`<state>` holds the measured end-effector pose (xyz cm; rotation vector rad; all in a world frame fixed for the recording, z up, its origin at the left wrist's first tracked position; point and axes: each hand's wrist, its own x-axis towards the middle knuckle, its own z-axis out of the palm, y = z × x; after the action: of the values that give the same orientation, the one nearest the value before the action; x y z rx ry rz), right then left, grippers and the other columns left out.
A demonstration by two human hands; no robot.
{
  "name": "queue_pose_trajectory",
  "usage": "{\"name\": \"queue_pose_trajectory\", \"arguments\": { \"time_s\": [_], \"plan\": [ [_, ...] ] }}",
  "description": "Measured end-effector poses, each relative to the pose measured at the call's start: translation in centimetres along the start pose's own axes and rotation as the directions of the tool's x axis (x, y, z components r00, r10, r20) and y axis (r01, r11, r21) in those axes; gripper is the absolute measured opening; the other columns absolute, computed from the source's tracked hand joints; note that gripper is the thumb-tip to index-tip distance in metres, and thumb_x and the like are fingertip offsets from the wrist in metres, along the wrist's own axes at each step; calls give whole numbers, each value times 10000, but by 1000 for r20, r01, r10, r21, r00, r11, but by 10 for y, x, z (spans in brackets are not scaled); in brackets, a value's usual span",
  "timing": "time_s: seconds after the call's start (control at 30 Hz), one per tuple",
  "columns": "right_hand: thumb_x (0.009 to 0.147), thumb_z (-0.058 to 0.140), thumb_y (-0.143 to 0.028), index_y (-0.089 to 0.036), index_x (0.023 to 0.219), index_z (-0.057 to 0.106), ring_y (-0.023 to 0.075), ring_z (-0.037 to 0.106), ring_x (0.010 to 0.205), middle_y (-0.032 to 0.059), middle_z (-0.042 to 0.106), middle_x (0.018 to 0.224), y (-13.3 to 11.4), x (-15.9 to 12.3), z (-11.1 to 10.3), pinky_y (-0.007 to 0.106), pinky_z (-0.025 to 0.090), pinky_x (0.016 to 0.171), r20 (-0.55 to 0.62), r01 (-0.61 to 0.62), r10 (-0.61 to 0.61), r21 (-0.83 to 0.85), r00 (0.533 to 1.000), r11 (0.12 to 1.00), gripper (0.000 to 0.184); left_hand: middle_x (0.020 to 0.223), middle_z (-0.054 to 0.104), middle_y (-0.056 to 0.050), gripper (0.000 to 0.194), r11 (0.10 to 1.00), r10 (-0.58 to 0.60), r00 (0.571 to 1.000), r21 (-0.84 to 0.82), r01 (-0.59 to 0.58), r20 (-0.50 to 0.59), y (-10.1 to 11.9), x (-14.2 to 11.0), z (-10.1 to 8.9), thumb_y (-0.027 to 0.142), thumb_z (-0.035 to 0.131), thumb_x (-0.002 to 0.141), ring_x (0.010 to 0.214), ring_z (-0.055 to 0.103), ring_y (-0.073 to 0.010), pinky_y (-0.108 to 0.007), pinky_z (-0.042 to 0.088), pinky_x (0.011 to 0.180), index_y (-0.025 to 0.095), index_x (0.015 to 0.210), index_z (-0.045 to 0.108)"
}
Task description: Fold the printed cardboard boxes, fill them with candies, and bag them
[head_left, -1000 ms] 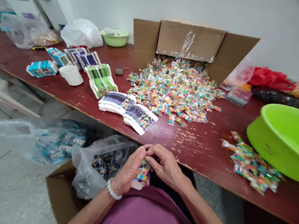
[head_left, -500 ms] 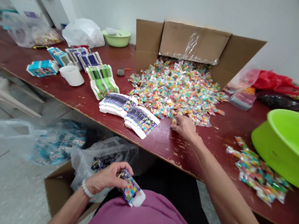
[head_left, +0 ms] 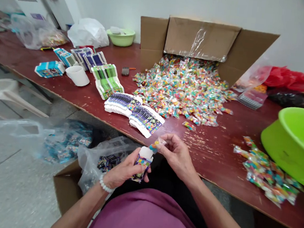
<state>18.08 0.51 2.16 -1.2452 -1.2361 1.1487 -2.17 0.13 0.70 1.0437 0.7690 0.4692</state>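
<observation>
My left hand (head_left: 125,168) is closed round a small purple printed candy box (head_left: 142,165), held upright over my lap with its white top flap up. Between the thumb and fingers of my right hand (head_left: 176,154) is a clear packet of colourful candy (head_left: 156,145), just above the box's top. A fanned stack of flat purple cartons (head_left: 146,120) lies on the red table (head_left: 204,151) beyond my hands. Behind it, a large heap of candy packets (head_left: 184,88) spills from an open cardboard box (head_left: 199,38).
A green basin (head_left: 291,141) stands at the right by a smaller pile of packets (head_left: 270,172). Green cartons (head_left: 108,81), a white cup (head_left: 77,75) and blue cartons (head_left: 49,69) are to the left. Below the table edge, a plastic bag (head_left: 90,162) holds purple boxes.
My right hand has come back from the heap's front edge to the small box, bringing a candy packet. My left hand has raised the box and turned its open end upward.
</observation>
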Motion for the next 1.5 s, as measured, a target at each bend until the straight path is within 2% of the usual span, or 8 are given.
{"name": "queue_pose_trajectory", "arguments": {
  "time_s": [0.17, 0.3, 0.4, 0.5, 0.63, 0.93, 1.3, 1.5],
  "plan": [
    [886, 670, -406, -224, 902, 690, 170, 609, 636, 8, 676, 716, -3, -14, 5, 290, 489, 638, 112, 72, -50, -208, 992, 975, 184, 876, 613, 11, 369, 998, 48, 998, -32, -49, -46, 0, 3, 23, 169, 588, 815, 589, 621, -109, -232, 465, 569, 216, 1148, 436],
    [976, 523, -396, -229, 904, 734, 216, 636, 946, 69, 701, 998, -15, -18, -1, 346, 485, 860, 131, 229, -201, -256, 971, 939, 278, 822, 644, -5, 316, 982, 109, 988, -146, -124, -108, 1, 7, 29, 315, 570, 887, 538, 621, -131, -233, 460, 507, 216, 1160, 444],
    [935, 594, -436, -217, 1059, 686, 203, 628, 936, 68, 680, 1034, -17, -21, -4, 337, 501, 838, 49, 77, -74, -66, 996, 995, 268, 796, 681, -65, 427, 949, 118, 984, -277, -151, -134, 3, 9, 32, 545, 376, 965, 521, 647, -176, -251, 461, 467, 185, 1174, 471],
    [841, 724, -435, -194, 1118, 636, 150, 603, 718, 27, 657, 878, -14, -26, -2, 298, 526, 692, 210, -153, 113, 185, 971, 971, 377, 767, 685, -73, 444, 928, 137, 978, -325, -181, -155, 6, 9, 34, 521, 403, 953, 520, 650, -190, -252, 476, 442, 164, 1201, 496],
    [756, 809, -370, -193, 1084, 647, 123, 575, 607, 6, 627, 855, -11, -29, 6, 282, 546, 558, 378, -307, 150, 400, 914, 864, 407, 719, 665, -42, 384, 926, 172, 968, -305, -222, -182, 6, 7, 35, 387, 510, 894, 515, 628, -174, -240, 495, 424, 173, 1212, 513],
    [681, 862, -368, -185, 1003, 685, 86, 570, 579, 12, 664, 860, -9, -24, 1, 216, 494, 546, 421, -473, 285, 456, 861, 754, 410, 694, 669, -57, 442, 892, 205, 966, -375, -251, -158, 6, 5, 38, 350, 500, 857, 511, 627, -183, -244, 499, 412, 148, 1250, 499],
    [867, 700, -397, -189, 857, 697, 104, 574, 489, 10, 663, 766, -19, -27, 5, 227, 455, 460, 251, -65, 33, 122, 967, 990, 208, 765, 674, -43, 489, 898, 89, 983, -415, -149, -159, 6, 5, 44, 430, 523, 908, 513, 621, -164, -232, 483, 426, 199, 1333, 453],
    [962, 582, -361, -240, 888, 746, 199, 686, 821, 55, 714, 946, -21, -30, -5, 325, 556, 738, 329, 261, -220, -87, 918, 961, 217, 651, 655, -25, 555, 831, 28, 998, -553, -55, -56, 7, 8, 45, 571, 429, 934, 433, 608, -173, -249, 487, 378, 195, 1338, 480]
  ]
}}
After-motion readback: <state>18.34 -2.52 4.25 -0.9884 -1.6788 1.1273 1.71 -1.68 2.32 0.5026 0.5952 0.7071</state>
